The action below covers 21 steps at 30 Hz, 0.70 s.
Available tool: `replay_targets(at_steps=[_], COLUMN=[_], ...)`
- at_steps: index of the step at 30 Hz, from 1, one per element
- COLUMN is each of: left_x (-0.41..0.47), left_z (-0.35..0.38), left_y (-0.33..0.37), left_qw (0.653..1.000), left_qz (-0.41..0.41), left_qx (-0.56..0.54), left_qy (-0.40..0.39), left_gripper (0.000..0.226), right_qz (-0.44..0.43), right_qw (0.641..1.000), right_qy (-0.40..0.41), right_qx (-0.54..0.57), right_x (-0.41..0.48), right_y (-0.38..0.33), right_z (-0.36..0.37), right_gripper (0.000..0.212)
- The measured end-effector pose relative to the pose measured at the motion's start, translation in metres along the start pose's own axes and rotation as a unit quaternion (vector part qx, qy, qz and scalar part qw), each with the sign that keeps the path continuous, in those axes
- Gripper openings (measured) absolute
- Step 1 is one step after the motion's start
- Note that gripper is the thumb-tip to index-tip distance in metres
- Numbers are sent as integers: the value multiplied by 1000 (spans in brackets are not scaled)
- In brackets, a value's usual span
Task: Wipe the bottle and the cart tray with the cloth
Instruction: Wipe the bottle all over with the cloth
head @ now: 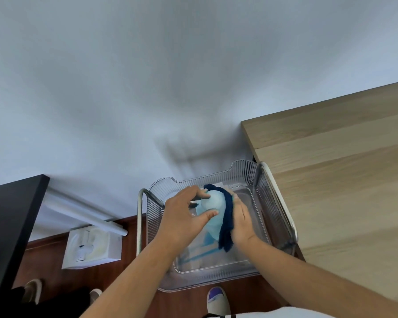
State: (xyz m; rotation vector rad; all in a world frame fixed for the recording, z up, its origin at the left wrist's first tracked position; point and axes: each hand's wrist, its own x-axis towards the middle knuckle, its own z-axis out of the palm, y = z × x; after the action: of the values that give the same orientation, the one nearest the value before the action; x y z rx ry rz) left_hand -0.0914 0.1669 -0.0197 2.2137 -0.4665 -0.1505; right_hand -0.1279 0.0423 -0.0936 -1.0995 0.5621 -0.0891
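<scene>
A pale blue bottle point(213, 207) is held over the clear ribbed cart tray point(260, 180). My left hand point(182, 216) grips the bottle from the left, thumb and fingers around its upper part. My right hand point(241, 221) presses a dark blue cloth point(226, 216) against the bottle's right side; the cloth drapes from the bottle's top down past its base. The bottle's lower end is partly hidden by my hands and the cloth.
The tray sits in a metal cart frame point(139, 216). A light wooden tabletop point(342, 180) borders the cart on the right, a black table point(12, 221) stands at left. A white box point(92, 246) lies on the floor by the white wall. My shoe point(217, 299) is below the tray.
</scene>
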Motion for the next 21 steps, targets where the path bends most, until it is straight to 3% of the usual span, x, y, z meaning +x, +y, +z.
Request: replay_targets(at_steps=[5,10,16,21], left_x=[1,2,-2,-10], left_z=[2,1,1,2], left_y=[-1,-1,-1,4], left_qw=[1000,1000,1000,1000], left_qz=[0,-1,-9,9], left_qx=[-1,3,-9,4], left_qy=[2,-7,-17,-5], left_gripper=[36,37,33,42], right_qz=[-116,-150,-67,-26], right_qw=[990,980,988,984], right_qy=[9,17,105,123], right_qx=[-86,-128,-95,-125], right_x=[-28,-11,12,6], right_y=[25,10,-6,-12], right_z=[-1,3,-6,-35], right_gripper=[37,31,35,40])
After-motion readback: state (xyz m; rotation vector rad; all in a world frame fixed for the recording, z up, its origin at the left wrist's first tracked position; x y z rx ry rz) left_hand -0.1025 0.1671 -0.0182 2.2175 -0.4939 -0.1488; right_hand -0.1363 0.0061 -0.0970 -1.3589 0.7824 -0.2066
